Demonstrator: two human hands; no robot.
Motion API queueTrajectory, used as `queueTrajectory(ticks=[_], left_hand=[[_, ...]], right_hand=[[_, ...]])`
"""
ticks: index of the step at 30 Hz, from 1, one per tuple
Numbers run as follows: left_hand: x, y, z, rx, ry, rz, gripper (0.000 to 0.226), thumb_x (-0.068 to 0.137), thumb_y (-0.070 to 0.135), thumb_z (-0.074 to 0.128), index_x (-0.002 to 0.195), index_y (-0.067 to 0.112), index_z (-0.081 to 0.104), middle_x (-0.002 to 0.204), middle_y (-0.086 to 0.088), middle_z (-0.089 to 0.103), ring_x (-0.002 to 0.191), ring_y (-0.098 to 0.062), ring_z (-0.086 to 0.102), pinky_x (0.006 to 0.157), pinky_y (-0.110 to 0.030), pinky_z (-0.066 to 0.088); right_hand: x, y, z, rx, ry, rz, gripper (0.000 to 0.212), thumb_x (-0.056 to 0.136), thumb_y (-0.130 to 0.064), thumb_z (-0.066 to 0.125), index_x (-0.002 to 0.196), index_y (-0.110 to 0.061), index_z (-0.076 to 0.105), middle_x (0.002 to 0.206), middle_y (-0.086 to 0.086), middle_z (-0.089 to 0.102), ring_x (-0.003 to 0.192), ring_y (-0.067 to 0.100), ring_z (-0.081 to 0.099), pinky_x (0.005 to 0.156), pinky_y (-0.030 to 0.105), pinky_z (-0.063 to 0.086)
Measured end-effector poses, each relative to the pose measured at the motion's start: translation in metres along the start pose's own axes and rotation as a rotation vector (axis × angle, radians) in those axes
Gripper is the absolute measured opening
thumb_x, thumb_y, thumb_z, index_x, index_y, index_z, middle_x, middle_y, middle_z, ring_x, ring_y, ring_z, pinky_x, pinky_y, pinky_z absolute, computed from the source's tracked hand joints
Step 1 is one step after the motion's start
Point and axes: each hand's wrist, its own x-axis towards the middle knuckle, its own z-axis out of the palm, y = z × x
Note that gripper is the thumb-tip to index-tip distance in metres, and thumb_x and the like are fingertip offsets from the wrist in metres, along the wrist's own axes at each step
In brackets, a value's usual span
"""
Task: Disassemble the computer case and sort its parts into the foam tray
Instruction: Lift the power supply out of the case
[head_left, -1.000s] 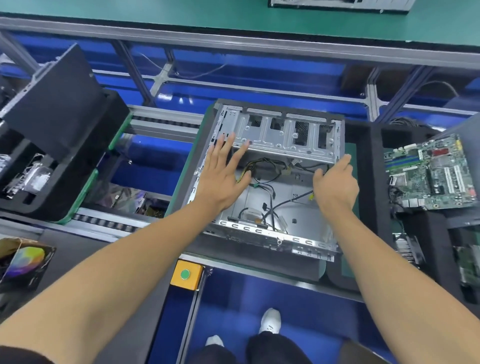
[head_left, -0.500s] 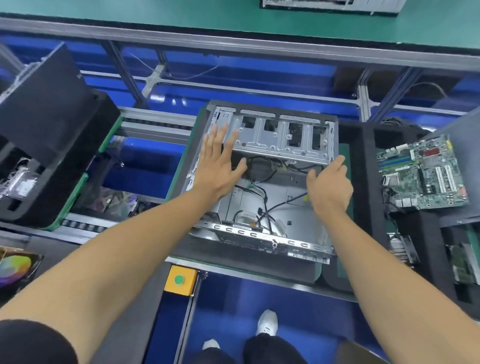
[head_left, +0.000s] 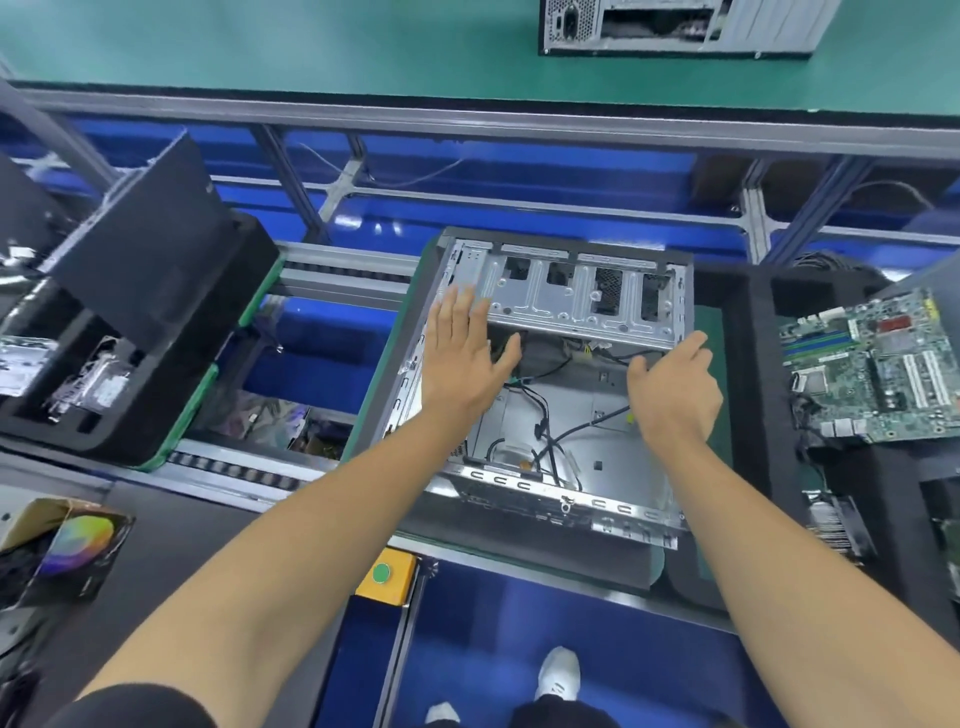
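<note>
A factory assembly line: roller conveyor (head_left: 234, 470), foam trays (head_left: 758, 364), green workbench (head_left: 311, 47).

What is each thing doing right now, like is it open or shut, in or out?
computer case: side open, cables loose inside, no board inside
motherboard: out of the case, resting on the foam tray
left hand: open, flat, fingers over the case's drive cage
right hand: open, holding nothing, at the case's right edge
second case: standing on the green bench

Both bare forearms stretched forward; left hand (head_left: 464, 358) flat, fingers spread, palm down. Right hand (head_left: 672, 387) open, fingers loosely curled, empty.
</note>
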Motion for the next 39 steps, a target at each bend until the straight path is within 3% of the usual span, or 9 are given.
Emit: queueTrajectory(ticks=[9, 12, 15, 21, 24, 29, 33, 37, 39], left_hand=[[0.003, 0.028, 0.009, 0.109, -0.112, 0.067, 0.075, 0.102, 0.066, 0.02, 0.155, 0.014, 0.033, 0.167, -0.009, 0.021, 0.157, -0.025, 0.003, 0.128, -0.047, -0.003], [-0.003, 0.026, 0.005, 0.168, 0.028, -0.066, 0.064, 0.099, 0.062, 0.033, 0.14, 0.014, 0.046, 0.153, -0.01, 0.04, 0.147, -0.034, 0.028, 0.12, -0.054, 0.023], [-0.003, 0.032, -0.001, 0.227, -0.057, -0.207, 0.069, 0.09, 0.064, 0.041, 0.138, 0.014, 0.042, 0.146, -0.011, 0.041, 0.121, -0.035, 0.042, 0.092, -0.047, 0.048], [-0.004, 0.036, -0.015, 0.298, -0.272, -0.241, 0.109, 0.076, 0.074, 0.064, 0.152, 0.013, 0.015, 0.151, -0.02, 0.02, 0.114, -0.034, 0.051, 0.087, -0.04, 0.052], [-0.005, 0.033, -0.023, 0.333, -0.371, -0.244, 0.126, 0.071, 0.077, 0.07, 0.157, 0.014, 0.003, 0.151, -0.022, 0.019, 0.118, -0.031, 0.051, 0.071, -0.034, 0.05], [-0.006, 0.033, -0.039, 0.382, -0.518, -0.248, 0.113, 0.072, 0.078, 0.069, 0.157, 0.029, 0.012, 0.154, -0.029, 0.016, 0.096, -0.034, 0.063, 0.058, -0.032, 0.044], [-0.001, 0.035, -0.05, 0.325, -0.506, -0.23, 0.102, 0.07, 0.072, 0.077, 0.148, 0.037, 0.021, 0.148, -0.028, 0.029, 0.061, -0.025, 0.058, 0.047, -0.027, 0.037], [0.003, 0.035, -0.067, 0.304, -0.446, -0.255, 0.119, 0.066, 0.071, 0.08, 0.151, 0.023, 0.013, 0.143, -0.023, 0.039, 0.071, -0.026, 0.056, 0.056, -0.033, 0.041], [0.01, 0.038, -0.082, 0.256, -0.432, -0.265, 0.105, 0.065, 0.069, 0.081, 0.14, 0.025, 0.023, 0.132, -0.019, 0.044, 0.07, -0.026, 0.054, 0.061, -0.035, 0.047]], right_hand=[[-0.001, 0.003, -0.002, 0.052, -0.011, -0.017, 0.082, 0.101, -0.041, 0.052, 0.156, 0.006, 0.014, 0.143, 0.025, 0.046, 0.097, 0.042, 0.064, 0.063, 0.037, 0.04], [0.001, 0.003, 0.001, 0.053, -0.008, -0.013, 0.086, 0.099, -0.045, 0.055, 0.156, 0.006, 0.015, 0.141, 0.025, 0.047, 0.095, 0.041, 0.065, 0.062, 0.037, 0.041], [0.002, 0.004, 0.003, 0.06, -0.011, -0.013, 0.088, 0.098, -0.047, 0.056, 0.155, 0.005, 0.015, 0.142, 0.024, 0.046, 0.093, 0.04, 0.066, 0.061, 0.037, 0.041], [0.002, 0.003, 0.0, 0.078, -0.024, -0.015, 0.088, 0.098, -0.047, 0.056, 0.155, 0.006, 0.015, 0.143, 0.024, 0.045, 0.093, 0.04, 0.067, 0.059, 0.036, 0.041], [0.002, 0.002, -0.001, 0.083, -0.035, -0.003, 0.089, 0.098, -0.049, 0.056, 0.156, 0.006, 0.015, 0.144, 0.023, 0.044, 0.094, 0.039, 0.067, 0.06, 0.035, 0.039], [0.001, 0.001, -0.005, 0.095, -0.049, -0.006, 0.09, 0.098, -0.049, 0.056, 0.156, 0.006, 0.014, 0.146, 0.023, 0.043, 0.096, 0.038, 0.067, 0.06, 0.035, 0.04], [0.0, 0.001, -0.007, 0.096, -0.054, -0.007, 0.091, 0.098, -0.05, 0.056, 0.156, 0.006, 0.014, 0.143, 0.021, 0.045, 0.095, 0.036, 0.067, 0.059, 0.033, 0.038], [-0.001, 0.0, -0.007, 0.111, -0.074, -0.006, 0.094, 0.098, -0.052, 0.056, 0.156, 0.007, 0.011, 0.143, 0.021, 0.045, 0.099, 0.037, 0.067, 0.062, 0.034, 0.042], [-0.001, 0.0, -0.008, 0.113, -0.08, -0.005, 0.096, 0.098, -0.053, 0.055, 0.157, 0.007, 0.01, 0.145, 0.021, 0.044, 0.099, 0.037, 0.067, 0.063, 0.034, 0.042]])
